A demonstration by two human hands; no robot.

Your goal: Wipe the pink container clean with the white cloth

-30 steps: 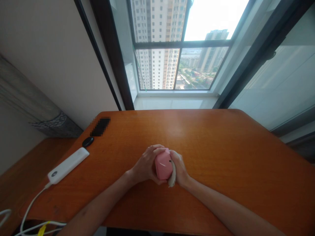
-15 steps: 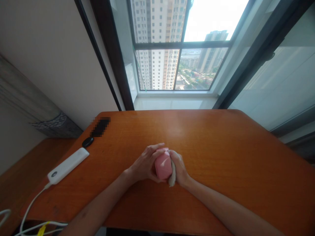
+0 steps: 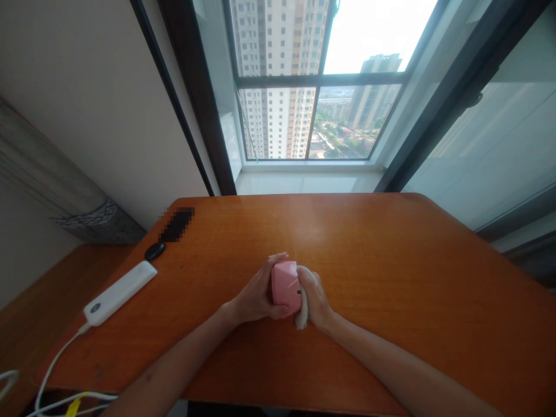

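While my left hand (image 3: 257, 296) is wrapping round the left side of a small faceted pink box (image 3: 285, 284), thumb across its lower edge and fingers at its upper left, my right hand (image 3: 319, 301) is closing on a bunched off-white cloth (image 3: 302, 316) and holding it against the box's right side. So: left is gripping the box, right is gripping the cloth. Can't tell how the hidden right fingers are bending. Box is sitting between my hands just below frame centre, over a glossy orange-brown wooden table (image 3: 399, 272); can't tell if its underside is touching the wood. A small dark spot (image 3: 299, 292) is showing near its right edge. Left of frame: a long white plastic bar (image 3: 120, 294) is lying slantwise on the table, a white cable (image 3: 83, 329) running from its near end toward the lower left corner. Just above the bar's far end, a flat black oval object (image 3: 154, 251) is resting; above that, a black rectangular object (image 3: 177, 225) is lying, pixelated, details unreadable. Top centre, a dark-framed window (image 3: 321, 80) is showing tall buildings (image 3: 280, 43).
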